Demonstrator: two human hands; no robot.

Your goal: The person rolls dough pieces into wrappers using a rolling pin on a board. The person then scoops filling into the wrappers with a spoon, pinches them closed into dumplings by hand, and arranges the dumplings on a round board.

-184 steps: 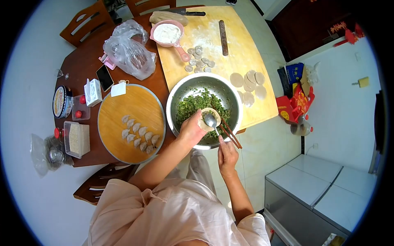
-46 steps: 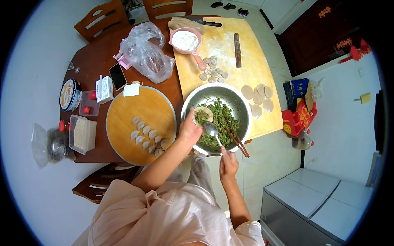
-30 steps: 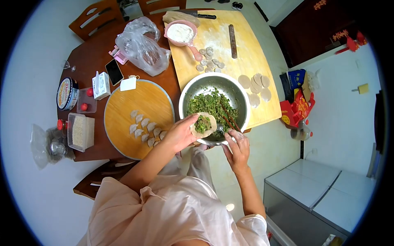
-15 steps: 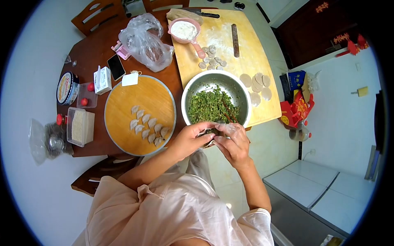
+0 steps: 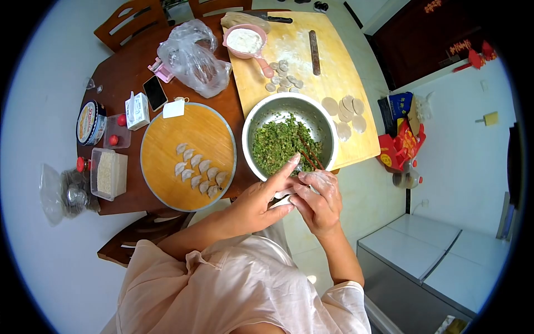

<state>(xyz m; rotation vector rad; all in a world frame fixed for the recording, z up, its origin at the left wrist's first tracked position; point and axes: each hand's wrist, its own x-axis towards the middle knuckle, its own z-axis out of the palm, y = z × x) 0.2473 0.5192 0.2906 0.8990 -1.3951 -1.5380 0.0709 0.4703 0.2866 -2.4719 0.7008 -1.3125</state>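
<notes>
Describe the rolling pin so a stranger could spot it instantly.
Find the pale board beyond the steel bowl. The rolling pin lies on its floured part, right of the pink flour bowl. It is a plain dark rod, unlike the black-handled knife nearby.

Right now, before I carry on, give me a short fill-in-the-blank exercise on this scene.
The flour sits in a scoop coloured ____.
The folded dumplings lie on a board whose outline is ____.
The chopped filling in the metal bowl is mostly ____.
Missing words: pink; round; green.
</notes>
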